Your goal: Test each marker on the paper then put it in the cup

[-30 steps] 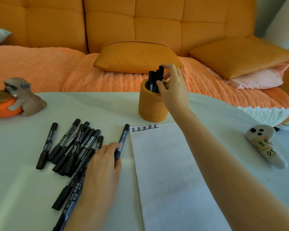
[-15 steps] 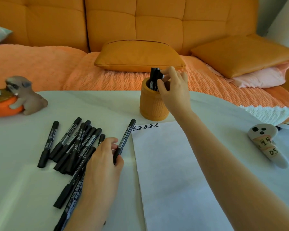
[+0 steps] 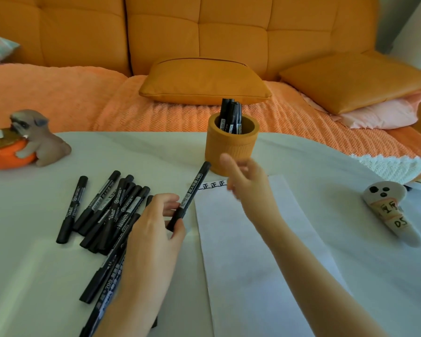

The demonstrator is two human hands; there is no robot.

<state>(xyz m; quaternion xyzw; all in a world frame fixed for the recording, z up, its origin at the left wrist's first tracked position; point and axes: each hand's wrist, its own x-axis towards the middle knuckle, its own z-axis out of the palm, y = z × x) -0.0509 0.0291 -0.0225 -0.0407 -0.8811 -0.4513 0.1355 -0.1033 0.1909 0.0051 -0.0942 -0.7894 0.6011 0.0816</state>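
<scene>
My left hand (image 3: 156, 222) pinches a capped black marker (image 3: 193, 189) by its lower end, the marker slanting up toward the cup. Blurred with loosely spread fingers, my right hand (image 3: 247, 183) hovers empty just in front of the orange cup (image 3: 231, 148), over the top of the white paper (image 3: 248, 251). Several black markers (image 3: 231, 115) stand in the cup. A row of black test marks (image 3: 213, 185) runs along the paper's top edge, partly hidden by my right hand. A pile of several black markers (image 3: 107, 210) lies on the table left of my left hand.
A dog figurine with an orange bowl (image 3: 22, 142) sits at the table's far left. A white ghost-shaped object with writing (image 3: 389, 210) lies at the right. Behind the white table (image 3: 350, 239) is an orange sofa with cushions (image 3: 202, 81).
My right hand let go of the marker in the cup and drew back toward me, down to the paper's top. My left hand lifted its marker off the table and angled it toward the cup.
</scene>
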